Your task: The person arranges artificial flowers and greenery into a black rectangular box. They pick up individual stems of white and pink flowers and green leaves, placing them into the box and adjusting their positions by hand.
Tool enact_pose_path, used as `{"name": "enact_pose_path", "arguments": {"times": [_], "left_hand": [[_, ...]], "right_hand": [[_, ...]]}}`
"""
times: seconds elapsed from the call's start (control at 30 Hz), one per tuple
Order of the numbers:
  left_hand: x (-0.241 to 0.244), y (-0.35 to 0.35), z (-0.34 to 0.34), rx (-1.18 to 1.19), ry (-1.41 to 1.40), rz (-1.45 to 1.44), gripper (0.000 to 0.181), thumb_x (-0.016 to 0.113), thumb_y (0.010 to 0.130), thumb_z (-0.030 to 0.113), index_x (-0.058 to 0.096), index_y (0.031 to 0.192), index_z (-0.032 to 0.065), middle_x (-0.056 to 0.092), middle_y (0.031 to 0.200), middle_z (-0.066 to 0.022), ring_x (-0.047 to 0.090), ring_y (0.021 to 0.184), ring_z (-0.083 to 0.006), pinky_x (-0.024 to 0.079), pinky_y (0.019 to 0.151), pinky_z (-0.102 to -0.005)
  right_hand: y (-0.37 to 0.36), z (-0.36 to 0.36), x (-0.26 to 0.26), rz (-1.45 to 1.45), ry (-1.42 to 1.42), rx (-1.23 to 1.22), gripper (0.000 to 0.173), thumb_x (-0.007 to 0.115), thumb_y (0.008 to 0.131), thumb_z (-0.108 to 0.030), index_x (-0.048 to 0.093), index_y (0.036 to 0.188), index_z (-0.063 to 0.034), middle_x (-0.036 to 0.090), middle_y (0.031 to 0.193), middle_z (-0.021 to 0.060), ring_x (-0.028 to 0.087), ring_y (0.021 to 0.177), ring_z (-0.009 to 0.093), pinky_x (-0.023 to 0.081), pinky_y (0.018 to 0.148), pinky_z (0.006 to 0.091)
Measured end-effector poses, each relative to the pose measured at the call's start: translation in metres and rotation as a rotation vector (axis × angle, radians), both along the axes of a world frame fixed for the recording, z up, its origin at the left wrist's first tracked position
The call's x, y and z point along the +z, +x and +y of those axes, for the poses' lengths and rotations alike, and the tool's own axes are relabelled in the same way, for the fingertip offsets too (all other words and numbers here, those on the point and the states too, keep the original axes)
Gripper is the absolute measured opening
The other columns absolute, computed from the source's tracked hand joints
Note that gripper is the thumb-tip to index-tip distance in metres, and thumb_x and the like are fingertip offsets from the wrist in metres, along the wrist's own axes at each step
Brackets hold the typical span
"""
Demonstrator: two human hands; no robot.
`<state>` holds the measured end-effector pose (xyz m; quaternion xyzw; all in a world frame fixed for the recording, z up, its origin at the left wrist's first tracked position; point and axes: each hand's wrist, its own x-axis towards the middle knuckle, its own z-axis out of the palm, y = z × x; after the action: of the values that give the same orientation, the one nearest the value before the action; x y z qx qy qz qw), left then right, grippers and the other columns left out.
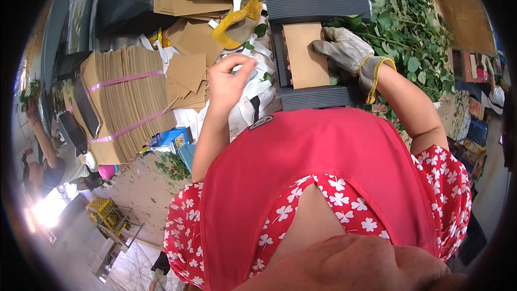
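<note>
My right hand (343, 48), in a grey work glove with a yellow-edged cuff, grips the right edge of a brown cardboard sheet (306, 58). The sheet lies upon black corrugated board (317, 4), which is bent up at the far and near ends. Small pink bits, apparently flower petals, peek out along the sheet's left edge, and leafy stems (387, 32) extend to the right. Bare and slightly blurred, my left hand (228, 83) hovers left of the board with its fingers curled. Whether something small is pinched in it is unclear. Several white sleeve-like pieces (258, 89) lie beneath it.
Left of me stands a cardboard stack (133, 97) bound with pink straps. Loose cardboard pieces (188, 68), a yellow-and-grey work glove (238, 20) and a blue box (171, 139) lie nearby. Dark sheets (125, 4) rise at far left. Another person (52, 157) is beyond the stack.
</note>
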<state>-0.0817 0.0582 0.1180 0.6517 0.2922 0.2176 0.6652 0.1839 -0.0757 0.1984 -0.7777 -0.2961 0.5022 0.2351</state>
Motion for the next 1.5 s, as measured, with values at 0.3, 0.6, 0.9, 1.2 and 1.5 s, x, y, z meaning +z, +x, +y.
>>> {"name": "enact_pose_path", "arguments": {"times": [0.3,0.6,0.9,1.2,1.5], "left_hand": [[0.027,0.083,-0.031,-0.611,0.873,0.108,0.062,0.081,0.070,0.024,0.060,0.126,0.0055,0.059,0.127,-0.0082,0.050,0.123,-0.0312,0.045,0.103,-0.0392],[0.013,0.078,-0.033,-0.524,0.938,0.050,0.055,0.081,0.074,0.024,0.063,0.123,0.0075,0.062,0.128,-0.0079,0.056,0.117,-0.0320,0.048,0.098,-0.0405],[0.041,0.082,-0.038,-0.324,1.443,0.106,0.081,0.083,0.065,0.045,0.055,0.136,0.0147,0.048,0.137,-0.0124,0.046,0.124,-0.0305,0.040,0.098,-0.0450],[0.014,0.084,-0.030,-0.555,1.230,0.308,0.041,0.080,0.069,0.021,0.075,0.108,0.0285,0.043,0.152,-0.0079,0.047,0.122,-0.0307,0.040,0.096,-0.0441],[0.031,0.096,0.040,-0.963,0.661,0.067,0.035,0.060,0.094,0.020,0.064,0.128,0.0118,0.060,0.137,-0.0079,0.050,0.122,-0.0287,0.037,0.107,-0.0396]], "right_hand": [[0.000,0.016,0.053,-0.905,-0.037,0.743,0.034,0.064,0.084,-0.042,0.072,0.085,-0.0086,0.070,0.081,0.0158,0.069,0.076,0.034,0.055,0.068,0.0416],[0.038,0.023,0.058,-0.634,0.251,0.665,0.037,0.073,0.079,-0.032,0.066,0.109,-0.0109,0.070,0.084,0.0137,0.068,0.075,0.027,0.056,0.071,0.0393],[-0.021,-0.038,-0.002,-1.072,0.415,0.803,0.021,0.062,0.082,-0.029,0.071,0.082,-0.0103,0.071,0.081,0.0150,0.070,0.076,0.035,0.055,0.067,0.0465],[-0.064,-0.089,-0.005,-1.277,0.808,0.558,0.031,0.065,0.079,-0.030,0.067,0.107,-0.0172,0.050,0.127,0.0075,0.048,0.124,0.026,0.039,0.103,0.0582],[-0.022,-0.025,0.007,-1.151,0.744,0.599,0.016,0.068,0.075,-0.025,0.068,0.082,-0.0104,0.063,0.088,0.0096,0.062,0.092,0.031,0.053,0.079,0.0460]]}}
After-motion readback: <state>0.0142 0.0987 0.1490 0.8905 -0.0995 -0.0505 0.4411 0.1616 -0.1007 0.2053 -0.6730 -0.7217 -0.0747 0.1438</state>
